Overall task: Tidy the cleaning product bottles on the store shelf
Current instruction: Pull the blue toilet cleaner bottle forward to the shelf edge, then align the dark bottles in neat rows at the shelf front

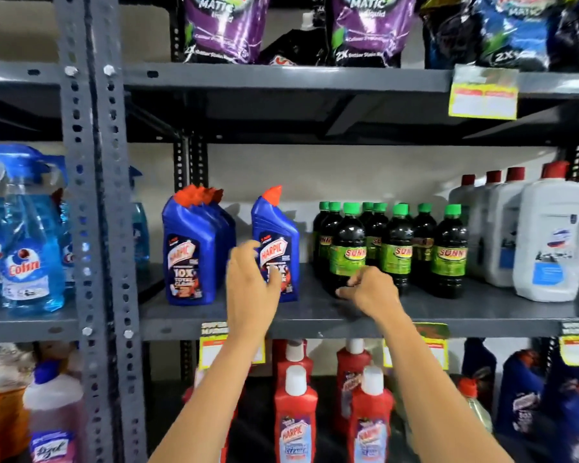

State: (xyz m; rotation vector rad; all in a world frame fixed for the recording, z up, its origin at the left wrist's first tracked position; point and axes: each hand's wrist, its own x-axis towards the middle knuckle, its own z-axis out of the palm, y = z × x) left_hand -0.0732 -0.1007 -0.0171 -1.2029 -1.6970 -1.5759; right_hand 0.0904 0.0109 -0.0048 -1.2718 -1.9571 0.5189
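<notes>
Bottles (pixel 274 248) — glossy blue plastic, angled red caps — upright.

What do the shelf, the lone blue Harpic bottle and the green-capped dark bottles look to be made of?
Shelf: painted grey metal, matte, judging by the punched, bolted uprights. Lone blue Harpic bottle: probably opaque moulded plastic, glossy highlights, red cap. Green-capped dark bottles: likely clear plastic holding dark liquid, shiny; glass can't be ruled out.
</notes>
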